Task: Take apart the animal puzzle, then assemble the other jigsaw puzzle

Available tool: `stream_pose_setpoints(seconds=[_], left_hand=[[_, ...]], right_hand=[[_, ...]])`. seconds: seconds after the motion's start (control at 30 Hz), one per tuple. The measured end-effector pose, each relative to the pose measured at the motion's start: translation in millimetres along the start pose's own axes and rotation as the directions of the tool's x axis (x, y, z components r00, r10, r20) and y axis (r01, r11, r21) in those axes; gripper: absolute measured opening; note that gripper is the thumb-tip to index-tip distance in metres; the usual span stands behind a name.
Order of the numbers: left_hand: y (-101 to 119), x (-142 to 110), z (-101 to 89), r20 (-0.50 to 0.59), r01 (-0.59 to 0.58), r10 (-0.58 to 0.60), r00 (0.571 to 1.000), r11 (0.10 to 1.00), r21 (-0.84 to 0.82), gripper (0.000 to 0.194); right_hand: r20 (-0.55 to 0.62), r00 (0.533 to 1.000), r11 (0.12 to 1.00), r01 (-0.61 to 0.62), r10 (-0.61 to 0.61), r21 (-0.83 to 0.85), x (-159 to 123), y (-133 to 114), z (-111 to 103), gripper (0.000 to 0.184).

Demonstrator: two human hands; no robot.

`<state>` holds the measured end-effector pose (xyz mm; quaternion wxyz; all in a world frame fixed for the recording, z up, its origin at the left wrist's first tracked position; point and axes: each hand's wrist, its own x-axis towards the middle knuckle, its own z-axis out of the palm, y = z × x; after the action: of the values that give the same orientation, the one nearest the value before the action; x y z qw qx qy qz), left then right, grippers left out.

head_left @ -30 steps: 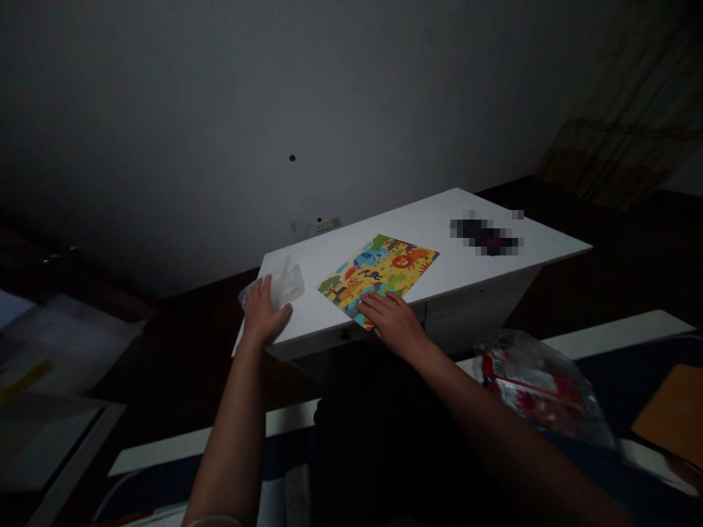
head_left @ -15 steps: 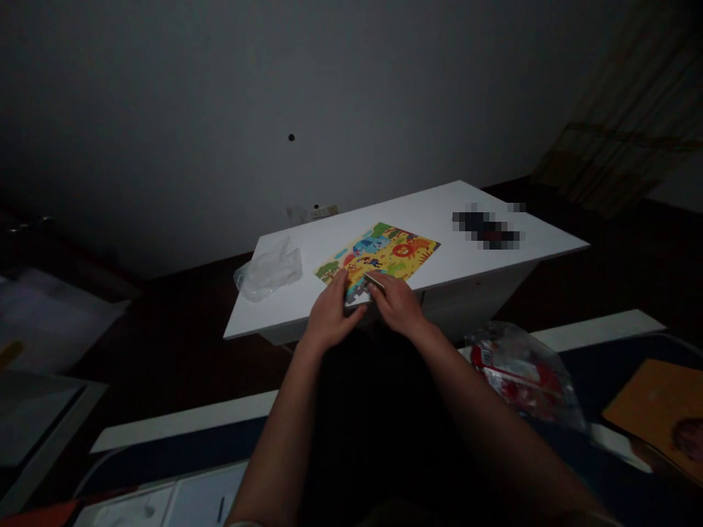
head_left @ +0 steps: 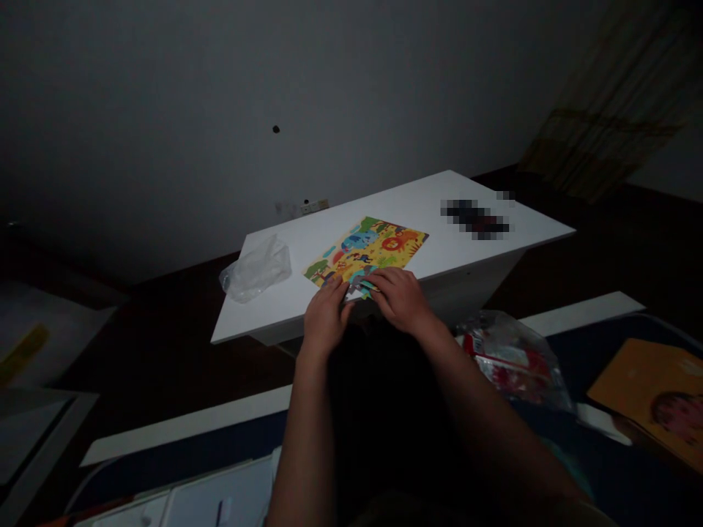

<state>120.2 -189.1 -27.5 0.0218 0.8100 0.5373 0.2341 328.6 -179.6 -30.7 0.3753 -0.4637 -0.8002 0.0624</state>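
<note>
A colourful jigsaw puzzle [head_left: 384, 238] with a lion, an elephant and trees lies on the white table [head_left: 439, 192], its near edge under my hands. My right hand [head_left: 403, 298] has its fingers closed on a small puzzle piece [head_left: 367, 288], greenish on top, at the puzzle's near edge. A grey, jagged part shows in the gap between my hands. My left hand [head_left: 324, 311] rests at the near left edge of the puzzle, its fingers stretched out over the border and its thumb apart. The fingertips partly hide the pieces beneath them.
A clear plastic bag [head_left: 258, 269] lies at the table's left end. Toward the right end is a dark, pixelated object [head_left: 475, 218]. Beside my right forearm is a clear bag with red contents [head_left: 513, 359], and farther right an orange-yellow book or board [head_left: 653, 395].
My right hand has lowered the piece from a tilted hold to nearly flat at the puzzle's near edge. The whole view has shifted slightly.
</note>
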Motion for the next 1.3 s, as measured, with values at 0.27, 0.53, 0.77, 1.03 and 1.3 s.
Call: stream_pose_setpoints(seconds=[0.27, 0.53, 0.77, 1.03, 1.3], left_hand=[[-2.4, 6.2, -18.7, 0.142, -0.018, 0.017, 0.990, 1.000, 0.002, 0.041], [8.2, 15.4, -33.3, 0.136, 0.132, -0.148, 0.980, 0.984, 0.116, 0.039], [8.5, 34.6, -16.0, -0.008, 0.056, -0.056, 0.998, 0.998, 0.022, 0.039], [15.4, 32.8, -2.7, 0.056, -0.094, 0.089, 0.994, 0.991, 0.099, 0.045], [15.0, 15.2, -7.8, 0.033, -0.113, 0.111, 0.993, 0.990, 0.082, 0.038]], right_hand=[[0.016, 0.992, 0.992, 0.124, -0.123, -0.034, -8.4, 14.6, 2.6, 0.043], [-0.024, 0.999, 0.996, 0.046, -0.047, -0.070, -3.7, 12.8, 5.5, 0.040], [-0.085, 0.996, 0.996, -0.039, 0.032, -0.079, -2.8, 9.3, 15.6, 0.031], [-0.232, 0.969, 0.988, -0.051, 0.084, 0.145, 3.3, 15.8, 6.9, 0.030], [-0.171, 0.984, 0.998, 0.055, -0.052, 0.014, 5.4, 41.3, -9.8, 0.036]])
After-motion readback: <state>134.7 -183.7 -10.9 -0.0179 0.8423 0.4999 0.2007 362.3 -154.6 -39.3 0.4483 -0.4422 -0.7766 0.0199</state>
